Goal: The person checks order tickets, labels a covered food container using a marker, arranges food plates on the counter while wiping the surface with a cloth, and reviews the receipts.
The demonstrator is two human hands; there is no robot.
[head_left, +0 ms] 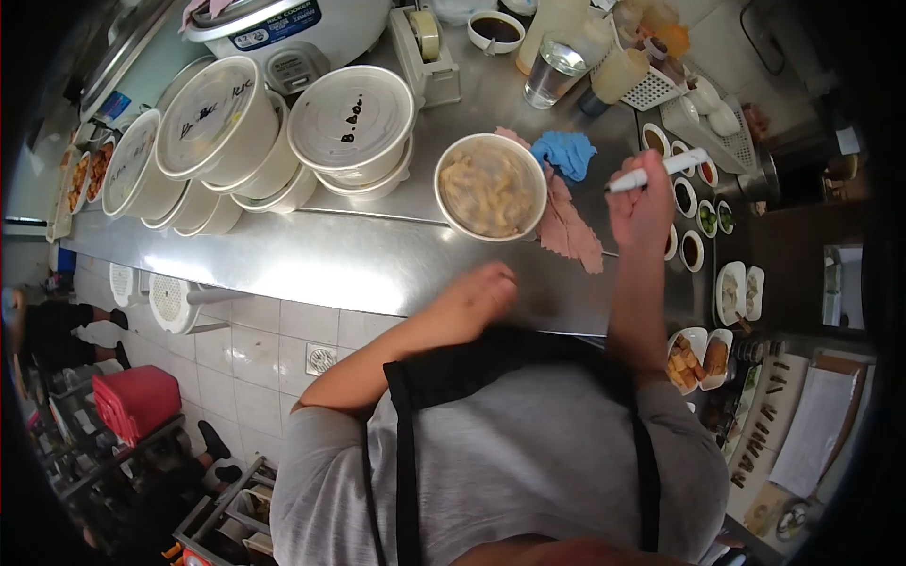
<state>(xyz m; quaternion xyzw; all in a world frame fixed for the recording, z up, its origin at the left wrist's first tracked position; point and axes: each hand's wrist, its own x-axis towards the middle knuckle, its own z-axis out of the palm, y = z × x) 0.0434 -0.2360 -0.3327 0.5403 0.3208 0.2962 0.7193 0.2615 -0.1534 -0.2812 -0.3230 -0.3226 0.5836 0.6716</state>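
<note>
While I hold the white marker (656, 171) in the right hand (644, 209), its shaft slants across closed fingers, above the counter to the right of the round bowl (491, 187). That grip is narrow, snug on the marker alone. Through what looks like a clear lid, pale brown food shows in the bowl, which sits on the steel counter (396, 247). My left hand (483, 292) is near the bowl on its body side, apart from it, at the counter's edge; its fingers look curled, but from my camera I can't tell how tightly, or whether they hold anything.

Just beside the bowl, on its right, lies a crumpled pink cloth (573, 229), with a blue cloth (564, 154) to the bowl's upper right. Left of the bowl I have stacks of lidded tubs, the nearest tub (351, 118) carrying black handwriting on its lid. Beyond the bowl, a tape dispenser (427, 58) stands up and to the left, and a dish of dark sauce (496, 33) straight behind. Farther to the bowl's upper left is a rice cooker (293, 42). Well to its right, past my right hand, are small sauce cups (692, 252).
</note>
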